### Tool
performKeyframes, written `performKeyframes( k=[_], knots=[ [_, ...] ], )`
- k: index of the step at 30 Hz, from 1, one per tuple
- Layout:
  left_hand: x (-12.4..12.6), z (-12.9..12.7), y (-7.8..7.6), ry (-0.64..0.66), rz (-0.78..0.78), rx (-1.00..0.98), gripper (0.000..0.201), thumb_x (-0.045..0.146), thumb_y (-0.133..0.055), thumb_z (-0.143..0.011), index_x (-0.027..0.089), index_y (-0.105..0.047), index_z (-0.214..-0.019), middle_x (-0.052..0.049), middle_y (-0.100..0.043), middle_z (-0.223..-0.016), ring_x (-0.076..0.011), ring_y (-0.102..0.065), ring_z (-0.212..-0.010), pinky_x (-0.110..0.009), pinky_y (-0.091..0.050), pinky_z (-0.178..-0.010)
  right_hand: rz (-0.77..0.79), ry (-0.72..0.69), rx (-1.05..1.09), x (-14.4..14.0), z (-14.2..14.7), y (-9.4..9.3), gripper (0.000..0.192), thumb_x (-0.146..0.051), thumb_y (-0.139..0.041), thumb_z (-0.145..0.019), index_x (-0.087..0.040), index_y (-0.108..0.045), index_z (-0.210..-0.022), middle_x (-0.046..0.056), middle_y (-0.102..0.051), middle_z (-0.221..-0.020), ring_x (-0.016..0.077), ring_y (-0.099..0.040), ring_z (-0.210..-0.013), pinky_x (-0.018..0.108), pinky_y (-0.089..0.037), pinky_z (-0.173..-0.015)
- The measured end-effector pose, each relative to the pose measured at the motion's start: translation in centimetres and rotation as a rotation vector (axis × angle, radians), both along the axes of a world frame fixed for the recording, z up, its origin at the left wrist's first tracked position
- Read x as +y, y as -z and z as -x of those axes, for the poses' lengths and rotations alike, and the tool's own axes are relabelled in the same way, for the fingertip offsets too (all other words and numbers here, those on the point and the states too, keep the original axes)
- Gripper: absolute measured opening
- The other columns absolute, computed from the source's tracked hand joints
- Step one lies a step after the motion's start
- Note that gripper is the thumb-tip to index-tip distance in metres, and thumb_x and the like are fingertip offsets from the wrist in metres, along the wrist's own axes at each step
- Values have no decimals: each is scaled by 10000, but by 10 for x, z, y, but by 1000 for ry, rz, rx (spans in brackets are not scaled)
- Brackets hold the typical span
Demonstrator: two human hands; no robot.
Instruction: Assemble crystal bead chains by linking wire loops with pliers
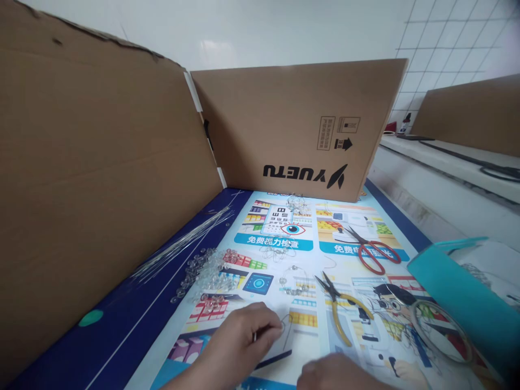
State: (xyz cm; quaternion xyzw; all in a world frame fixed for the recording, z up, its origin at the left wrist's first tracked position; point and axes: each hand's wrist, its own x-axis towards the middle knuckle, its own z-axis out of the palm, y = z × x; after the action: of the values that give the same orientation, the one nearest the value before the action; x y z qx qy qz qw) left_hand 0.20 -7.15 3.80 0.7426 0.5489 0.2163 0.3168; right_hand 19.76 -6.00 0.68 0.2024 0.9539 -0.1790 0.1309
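My left hand point(248, 337) is closed in a pinch low in the middle of the view. A thin wire point(290, 325) curves out beside its fingertips. At the bottom edge my right hand point(333, 374) shows its curled back and knuckles; whatever its fingers hold is hidden. Ahead of the hands lies a ring of clear beads point(294, 280). A pile of clear beads point(211, 273) is spread to the left. Pliers with yellow handles point(339, 311) rest open to the right, and red-handled scissors point(371, 252) lie beyond them.
Cardboard panels stand on the left point(101, 151) and at the back point(284, 124). A bundle of straight wires point(184, 244) lies along the left panel. On the right are a wire coil point(441, 330) and a turquoise box point(459, 298). More beaded pieces point(296, 204) lie near the back panel.
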Motion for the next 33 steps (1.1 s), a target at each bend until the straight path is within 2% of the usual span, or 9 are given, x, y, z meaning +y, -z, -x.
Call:
performKeyframes(
  k=[3,4,6,10,14,18,23,30,33],
  knots=[
    [-3,-2,-11,174,94,-82,198,146,-491,-829,202,-656,-736,20,-631,-712,-121,-566,-708,-198,-398,-652,260,181,62,13,1,-23,102,-65,-627,-622,-159,-607,-588,-85,-461,-489,40,-348,-433,136,-228,-384],
    [-4,-3,-13,225,107,-78,212,148,-486,-834,202,-654,-717,24,-625,-695,-119,-558,-697,-199,-395,-653,351,234,90,15,0,-32,113,-45,-603,-615,-152,-607,-582,-91,-422,-477,33,-337,-437,124,-233,-399],
    [-5,-4,-16,314,118,-55,223,151,-486,-832,197,-636,-673,30,-601,-657,-117,-537,-665,-199,-385,-638,418,311,118,16,-2,-45,137,-30,-552,-612,-149,-619,-603,-89,-400,-495,32,-353,-450,115,-248,-421],
    [-6,-6,-13,456,139,8,206,95,-538,-738,171,-537,-547,45,-514,-560,-98,-475,-568,-176,-309,-519,472,287,43,14,-5,-53,140,-60,-541,-615,-154,-641,-645,-83,-403,-504,44,-369,-456,130,-252,-436],
    [-8,-10,-4,530,97,103,253,41,-575,-654,155,-427,-482,58,-456,-496,-81,-426,-502,-195,-231,-458,390,198,14,13,-5,-51,124,-84,-550,-648,-166,-643,-659,-66,-461,-541,62,-342,-479,153,-236,-444],
    [-12,-13,2,557,41,255,238,82,-656,-655,151,-485,-505,49,-532,-532,-90,-499,-539,-202,-224,-446,315,129,-20,10,-5,-47,130,-107,-553,-669,-178,-655,-703,-37,-572,-624,85,-364,-508,178,-244,-460],
    [-16,-14,11,581,-85,346,209,159,-725,-658,165,-556,-535,43,-601,-615,-98,-552,-589,-223,-227,-449,293,129,-15,8,-2,-47,121,-119,-567,-668,-185,-658,-711,-35,-610,-645,85,-377,-492,181,-249,-457],
    [-21,-13,26,379,-576,362,226,206,-591,-796,201,-544,-575,29,-559,-579,-137,-506,-584,-281,-279,-543,155,198,49,8,-2,-47,59,-169,-577,-689,-177,-620,-650,-32,-596,-626,79,-370,-471,182,-207,-419],
    [-23,-14,27,387,-632,377,246,191,-590,-802,206,-533,-563,32,-552,-556,-139,-502,-568,-287,-266,-529,159,192,49,7,-3,-48,89,-217,-615,-698,-178,-596,-620,-43,-572,-598,74,-359,-464,186,-187,-410]
  ],
)
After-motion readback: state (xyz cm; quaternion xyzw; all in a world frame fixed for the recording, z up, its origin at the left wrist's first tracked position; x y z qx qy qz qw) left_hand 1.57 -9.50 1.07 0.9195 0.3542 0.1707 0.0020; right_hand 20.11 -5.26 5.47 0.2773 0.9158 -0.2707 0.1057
